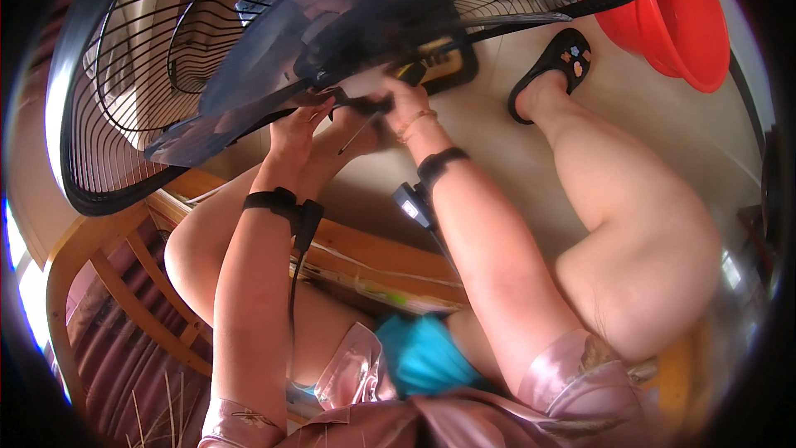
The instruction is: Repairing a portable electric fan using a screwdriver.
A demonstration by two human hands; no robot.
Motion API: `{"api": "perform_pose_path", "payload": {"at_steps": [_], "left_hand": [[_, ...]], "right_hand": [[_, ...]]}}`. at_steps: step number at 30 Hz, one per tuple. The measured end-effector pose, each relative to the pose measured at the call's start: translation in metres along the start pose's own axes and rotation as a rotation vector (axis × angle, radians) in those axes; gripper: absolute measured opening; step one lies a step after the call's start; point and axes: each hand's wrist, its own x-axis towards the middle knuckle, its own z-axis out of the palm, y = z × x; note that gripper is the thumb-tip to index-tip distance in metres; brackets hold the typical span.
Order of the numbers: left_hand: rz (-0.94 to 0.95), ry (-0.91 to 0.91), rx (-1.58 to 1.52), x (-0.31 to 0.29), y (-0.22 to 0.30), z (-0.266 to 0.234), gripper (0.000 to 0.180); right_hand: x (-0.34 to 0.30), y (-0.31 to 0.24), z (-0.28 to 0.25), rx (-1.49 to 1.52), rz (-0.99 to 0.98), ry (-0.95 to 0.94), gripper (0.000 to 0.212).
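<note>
A large black fan with a wire guard (124, 116) and dark bluish blades (274, 50) fills the top of the head view, tilted over my hands. My left hand (292, 128) reaches up under the lower blade edge, beside the hub. Its fingers are pinched together, but what lies between them is hidden and blurred. In my right hand (406, 104) is a screwdriver (410, 74) with a yellow and black handle. Its thin shaft (358, 134) points down and left, and the tip touches nothing that I can see.
A red plastic basin (663, 25) stands at the far right. My foot in a black clog (574, 58) rests on the pale tiled floor (514, 158). Wooden slatted furniture (116, 282) is at the left. Straps with small devices (412, 203) are round my forearms, with cables hanging.
</note>
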Motion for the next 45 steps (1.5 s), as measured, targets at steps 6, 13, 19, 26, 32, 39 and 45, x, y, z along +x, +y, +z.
{"api": "perform_pose_path", "payload": {"at_steps": [6,13,19,26,32,39,45], "left_hand": [[-0.031,0.040,0.071,0.000,-0.003,0.000,0.025],[-0.090,0.013,0.029,-0.002,-0.004,0.001,0.026],[-0.023,0.088,0.079,-0.004,0.002,-0.003,0.020],[-0.011,0.055,0.056,0.001,-0.006,-0.009,0.018],[-0.006,0.077,0.060,0.001,-0.003,-0.009,0.018],[-0.042,0.119,0.138,0.003,-0.001,-0.010,0.030],[0.010,0.052,0.022,0.006,-0.009,-0.011,0.015]], "right_hand": [[-0.007,-0.004,0.009,-0.087,-0.063,0.090,0.039],[0.000,0.000,0.005,-0.135,-0.151,0.131,0.042],[0.005,-0.035,-0.008,-0.029,-0.159,0.010,0.030],[0.007,-0.068,-0.026,-0.234,-0.364,-0.176,0.025],[-0.006,-0.064,-0.013,-0.238,-0.498,-0.100,0.020],[-0.004,-0.048,0.002,-0.293,-0.635,0.238,0.019],[0.009,-0.062,-0.026,-0.480,-0.734,0.232,0.025]]}}
